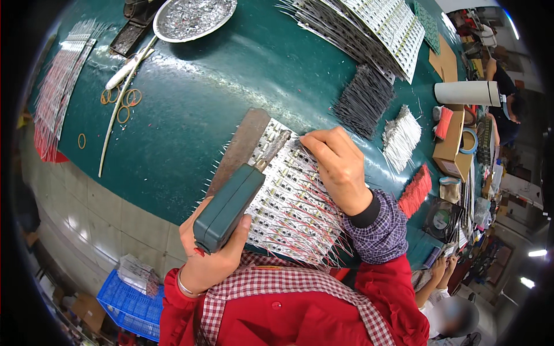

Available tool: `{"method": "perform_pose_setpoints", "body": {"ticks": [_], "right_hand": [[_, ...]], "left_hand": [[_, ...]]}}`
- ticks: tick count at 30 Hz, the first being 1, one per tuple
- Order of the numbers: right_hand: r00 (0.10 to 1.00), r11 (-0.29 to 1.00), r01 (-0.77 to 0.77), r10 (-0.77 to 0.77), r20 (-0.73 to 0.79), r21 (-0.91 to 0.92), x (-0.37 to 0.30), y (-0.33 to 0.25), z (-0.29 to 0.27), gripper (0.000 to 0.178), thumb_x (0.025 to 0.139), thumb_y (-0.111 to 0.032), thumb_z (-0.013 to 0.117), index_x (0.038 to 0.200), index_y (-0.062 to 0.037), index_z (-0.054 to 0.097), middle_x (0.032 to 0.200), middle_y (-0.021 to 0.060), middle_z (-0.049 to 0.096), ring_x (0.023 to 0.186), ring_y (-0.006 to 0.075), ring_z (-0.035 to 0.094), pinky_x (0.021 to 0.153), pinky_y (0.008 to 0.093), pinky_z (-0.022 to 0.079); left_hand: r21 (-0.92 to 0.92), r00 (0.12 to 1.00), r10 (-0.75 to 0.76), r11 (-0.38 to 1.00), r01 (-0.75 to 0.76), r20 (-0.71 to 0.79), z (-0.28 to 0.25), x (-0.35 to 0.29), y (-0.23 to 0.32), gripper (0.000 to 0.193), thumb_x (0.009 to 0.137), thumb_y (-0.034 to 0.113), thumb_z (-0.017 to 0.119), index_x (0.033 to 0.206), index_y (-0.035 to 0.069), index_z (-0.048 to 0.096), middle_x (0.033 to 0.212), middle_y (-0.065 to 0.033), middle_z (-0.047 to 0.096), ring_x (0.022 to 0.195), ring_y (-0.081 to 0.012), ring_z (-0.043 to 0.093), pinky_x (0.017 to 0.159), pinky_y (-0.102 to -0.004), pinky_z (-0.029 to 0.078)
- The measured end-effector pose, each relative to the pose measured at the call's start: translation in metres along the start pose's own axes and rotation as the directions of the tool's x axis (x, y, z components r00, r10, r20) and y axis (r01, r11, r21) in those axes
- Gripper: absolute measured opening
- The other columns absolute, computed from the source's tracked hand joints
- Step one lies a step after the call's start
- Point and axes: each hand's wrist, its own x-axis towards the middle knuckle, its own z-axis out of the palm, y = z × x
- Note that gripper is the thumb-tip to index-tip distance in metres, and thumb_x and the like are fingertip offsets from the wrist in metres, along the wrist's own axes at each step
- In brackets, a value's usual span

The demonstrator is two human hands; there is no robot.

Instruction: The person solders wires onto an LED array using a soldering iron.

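My left hand [214,260] is wrapped round the dark green, pistol-shaped soldering gun [229,209]. Its metal tip points up and right, over the upper part of a white circuit board panel [284,199]. Rows of small dark parts cover the panel, and thin red and white wires trail off its lower right side. Along its left edge lies a worn brown strip [241,144], with short pins sticking out beyond it. At the panel's upper right edge my right hand [340,167] is closed in a pinch near the tip; what lies between the fingertips is hidden.
Black wires [363,101], white wires [402,137] and red wires [414,191] lie in bundles at right. Behind are stacked panels [381,32] and a metal bowl [195,20] of scraps. Rubber bands [123,114] and a thin stick [109,135] lie left. A co-worker's hands [443,271] show lower right.
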Motion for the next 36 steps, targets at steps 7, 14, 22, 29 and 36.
{"method": "perform_pose_setpoints", "body": {"ticks": [7, 14, 22, 29, 36], "right_hand": [[1.000, 1.000, 0.001, 0.000, -0.002, 0.019, -0.001, 0.001, 0.001, 0.029, 0.069, 0.006, 0.065, 0.098, 0.0016, 0.067, 0.092, 0.0097, 0.064, 0.079, 0.0252, 0.062, 0.064, 0.0344, 0.053], [1.000, 1.000, 0.004, -0.004, -0.004, 0.018, 0.001, 0.000, 0.001, 0.028, 0.069, 0.007, 0.064, 0.097, 0.0010, 0.067, 0.093, 0.0095, 0.064, 0.079, 0.0249, 0.062, 0.064, 0.0342, 0.053], [1.000, 1.000, 0.002, -0.002, 0.018, -0.002, 0.000, -0.001, 0.001, 0.029, 0.069, 0.006, 0.064, 0.097, -0.0004, 0.066, 0.094, 0.0089, 0.064, 0.080, 0.0242, 0.062, 0.064, 0.0335, 0.053], [1.000, 1.000, -0.004, 0.004, 0.021, -0.013, 0.000, 0.000, 0.000, 0.029, 0.068, 0.006, 0.064, 0.097, -0.0007, 0.065, 0.094, 0.0090, 0.063, 0.080, 0.0245, 0.062, 0.064, 0.0334, 0.053], [1.000, 1.000, -0.002, 0.003, 0.029, -0.025, -0.001, -0.001, 0.001, 0.031, 0.068, 0.007, 0.063, 0.098, -0.0009, 0.064, 0.095, 0.0090, 0.063, 0.081, 0.0250, 0.062, 0.065, 0.0342, 0.053]], "left_hand": [[0.021, 0.999, 0.038, 0.999, -0.038, 0.001, 0.002, 0.000, -0.003, 0.016, 0.081, 0.000, 0.076, 0.094, -0.004, 0.068, 0.084, -0.0107, 0.066, 0.069, -0.0166, 0.063, 0.060, -0.0293, 0.049], [0.004, 0.999, 0.040, 0.999, -0.040, 0.008, 0.003, 0.002, -0.002, 0.016, 0.082, 0.001, 0.076, 0.095, -0.005, 0.068, 0.085, -0.0102, 0.066, 0.069, -0.0155, 0.064, 0.059, -0.0287, 0.049], [0.009, 1.000, 0.008, 1.000, -0.008, 0.019, 0.002, 0.002, 0.002, 0.014, 0.084, 0.001, 0.075, 0.094, -0.004, 0.067, 0.083, -0.0084, 0.064, 0.070, -0.0125, 0.062, 0.059, -0.0271, 0.047], [0.054, 0.999, 0.019, 0.998, -0.021, 0.047, -0.001, 0.001, 0.001, 0.014, 0.083, 0.001, 0.075, 0.093, -0.004, 0.068, 0.084, -0.0087, 0.065, 0.068, -0.0132, 0.062, 0.057, -0.0276, 0.047], [0.006, 1.000, 0.025, 1.000, -0.025, 0.003, -0.004, -0.009, -0.007, 0.017, 0.082, 0.000, 0.074, 0.098, -0.005, 0.069, 0.087, -0.0113, 0.067, 0.069, -0.0157, 0.064, 0.058, -0.0284, 0.050]]}}
